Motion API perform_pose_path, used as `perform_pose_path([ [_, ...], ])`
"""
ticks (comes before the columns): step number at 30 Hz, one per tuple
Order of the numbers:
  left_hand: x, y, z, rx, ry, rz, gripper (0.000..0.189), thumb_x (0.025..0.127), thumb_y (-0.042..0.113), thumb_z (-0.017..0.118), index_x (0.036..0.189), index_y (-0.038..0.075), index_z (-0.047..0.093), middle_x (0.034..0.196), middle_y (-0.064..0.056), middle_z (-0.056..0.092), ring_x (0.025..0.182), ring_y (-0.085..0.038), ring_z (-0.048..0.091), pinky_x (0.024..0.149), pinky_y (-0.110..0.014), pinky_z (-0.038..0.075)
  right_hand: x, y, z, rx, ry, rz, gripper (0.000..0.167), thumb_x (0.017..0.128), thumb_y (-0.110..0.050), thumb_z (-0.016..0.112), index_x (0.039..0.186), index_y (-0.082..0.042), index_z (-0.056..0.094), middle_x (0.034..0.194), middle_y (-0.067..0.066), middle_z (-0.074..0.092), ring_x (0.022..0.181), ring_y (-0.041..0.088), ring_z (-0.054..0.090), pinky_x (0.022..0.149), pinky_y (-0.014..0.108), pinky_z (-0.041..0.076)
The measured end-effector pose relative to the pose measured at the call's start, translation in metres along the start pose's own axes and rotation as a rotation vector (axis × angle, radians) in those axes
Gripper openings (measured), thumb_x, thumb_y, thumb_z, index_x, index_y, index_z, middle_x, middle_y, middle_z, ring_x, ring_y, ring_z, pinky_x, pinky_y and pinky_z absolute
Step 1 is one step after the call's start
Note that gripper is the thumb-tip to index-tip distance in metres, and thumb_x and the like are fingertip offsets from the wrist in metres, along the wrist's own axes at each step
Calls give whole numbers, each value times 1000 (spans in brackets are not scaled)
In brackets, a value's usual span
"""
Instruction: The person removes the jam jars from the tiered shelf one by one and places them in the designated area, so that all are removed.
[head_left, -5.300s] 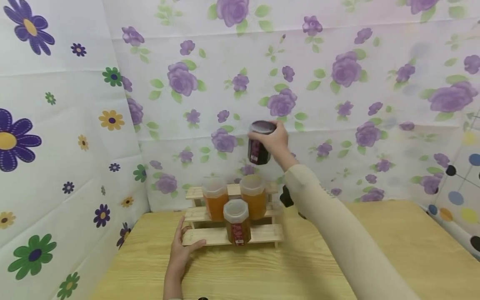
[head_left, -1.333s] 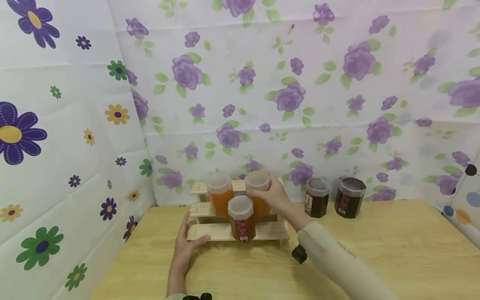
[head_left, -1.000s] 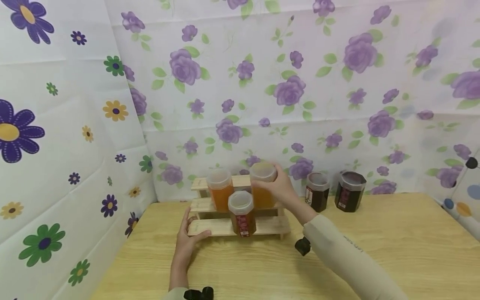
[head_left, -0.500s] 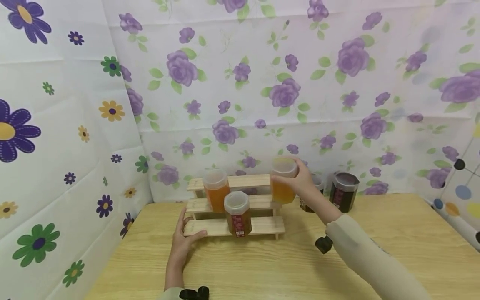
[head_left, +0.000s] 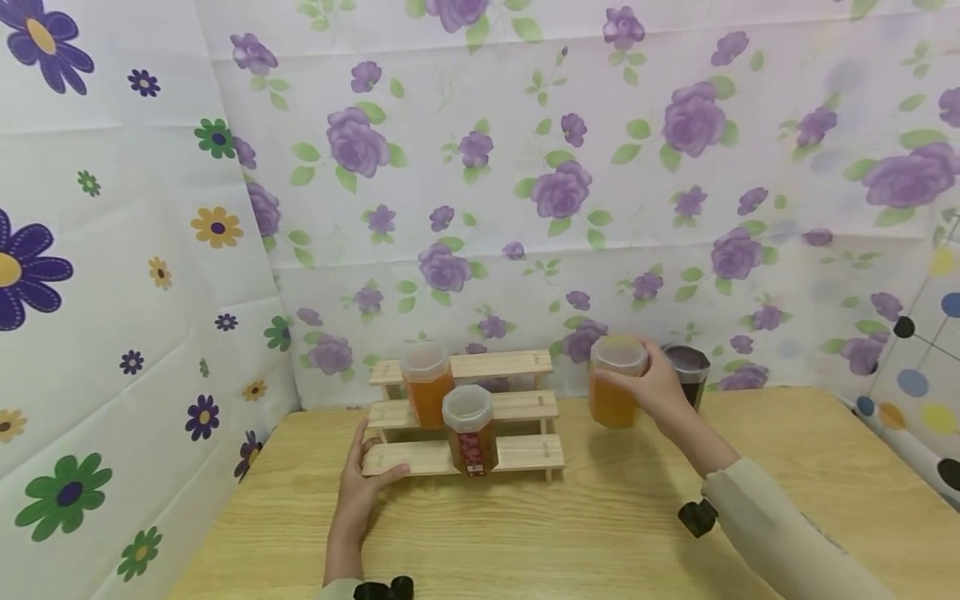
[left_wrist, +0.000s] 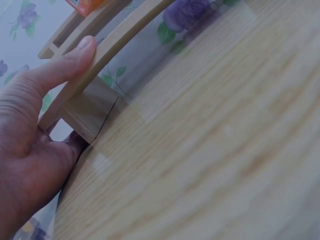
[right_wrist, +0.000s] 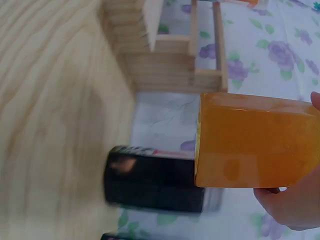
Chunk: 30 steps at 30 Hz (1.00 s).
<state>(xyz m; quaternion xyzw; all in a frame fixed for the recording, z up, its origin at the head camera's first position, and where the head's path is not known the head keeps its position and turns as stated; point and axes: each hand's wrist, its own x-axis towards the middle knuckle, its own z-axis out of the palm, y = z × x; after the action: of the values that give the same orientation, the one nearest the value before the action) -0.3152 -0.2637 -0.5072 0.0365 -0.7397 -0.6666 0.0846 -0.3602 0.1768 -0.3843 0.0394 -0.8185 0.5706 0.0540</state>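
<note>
My left hand [head_left: 351, 500] grips the left end of a three-step wooden rack [head_left: 525, 455]; in the left wrist view its thumb lies along the front board [left_wrist: 122, 42]. To the right of the rack, my right hand [head_left: 660, 387] holds an orange-filled jar [head_left: 613, 402] near its pale top. The right wrist view shows this jar [right_wrist: 255, 142] raised off the table beside a dark jar [right_wrist: 155, 180]. Still on the rack are another orange jar [head_left: 429, 396] at the left and an amber jar [head_left: 472, 446] with a red label on the lowest step.
A dark jar [head_left: 693, 375] stands on the wooden table [head_left: 480, 542] by the back wall, partly behind my right hand. A flowered cloth [head_left: 480, 208] hangs behind the table, and another [head_left: 150, 333] covers the left side.
My right hand, earlier holding a dark jar, has taken the right-hand orange jar off the rack and carried it rightward. Two dark jars came to stand on the table. My left hand stays put.
</note>
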Motion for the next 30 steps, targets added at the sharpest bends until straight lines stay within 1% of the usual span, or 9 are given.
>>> perform_pose_path([
  [3, 0, 0, -2, -1, 1, 2, 110, 79, 9, 81, 157, 36, 9, 155, -14, 30, 142, -32, 27, 121, -52, 18, -3, 8, -2, 1, 6, -6, 93, 81, -43, 78, 152, -13, 26, 144, 22, 41, 129, 38, 44, 104, 55, 43],
  [5, 0, 0, -2, 1, -2, 1, 110, 79, 9, 80, 157, 37, 8, 156, -14, 29, 143, -32, 26, 122, -53, 17, -5, 13, -3, -8, 17, 7, 92, 81, -42, 78, 151, -13, 27, 143, 21, 42, 128, 38, 45, 103, 54, 43],
  [10, 0, -1, 0, -2, -2, -10, 110, 79, 9, 81, 157, 37, 8, 154, -13, 30, 142, -28, 28, 121, -48, 20, -9, 30, -2, -34, 29, 66, 95, 79, -43, 80, 150, -10, 27, 142, 22, 42, 127, 38, 45, 102, 52, 44],
  [12, 0, 0, 1, -5, 1, -12, 111, 78, 9, 81, 157, 36, 8, 153, -12, 31, 141, -28, 29, 121, -46, 20, -10, 36, -1, -45, 29, 75, 96, 79, -42, 80, 151, -9, 27, 143, 23, 42, 127, 38, 45, 102, 52, 45],
  [19, -1, 3, 0, 8, 3, -14, 111, 78, 10, 82, 158, 30, 8, 155, -16, 29, 144, -34, 24, 122, -55, 14, -9, 57, 3, -81, 34, 66, 93, 79, -40, 81, 148, -4, 29, 141, 25, 43, 126, 41, 47, 102, 53, 45],
  [25, 0, 4, 1, 1, -2, -8, 111, 77, 9, 82, 158, 30, 9, 155, -14, 31, 143, -31, 26, 123, -52, 14, -8, 72, 2, -97, 70, 61, 94, 77, -37, 83, 146, -1, 29, 139, 25, 45, 124, 40, 48, 102, 52, 44],
  [30, 0, 5, 1, 8, -2, -19, 112, 77, 9, 82, 158, 31, 7, 156, -14, 30, 144, -32, 25, 123, -52, 14, -9, 74, 2, -77, 70, 72, 95, 77, -37, 82, 148, -2, 28, 139, 25, 44, 124, 40, 48, 102, 52, 43],
])
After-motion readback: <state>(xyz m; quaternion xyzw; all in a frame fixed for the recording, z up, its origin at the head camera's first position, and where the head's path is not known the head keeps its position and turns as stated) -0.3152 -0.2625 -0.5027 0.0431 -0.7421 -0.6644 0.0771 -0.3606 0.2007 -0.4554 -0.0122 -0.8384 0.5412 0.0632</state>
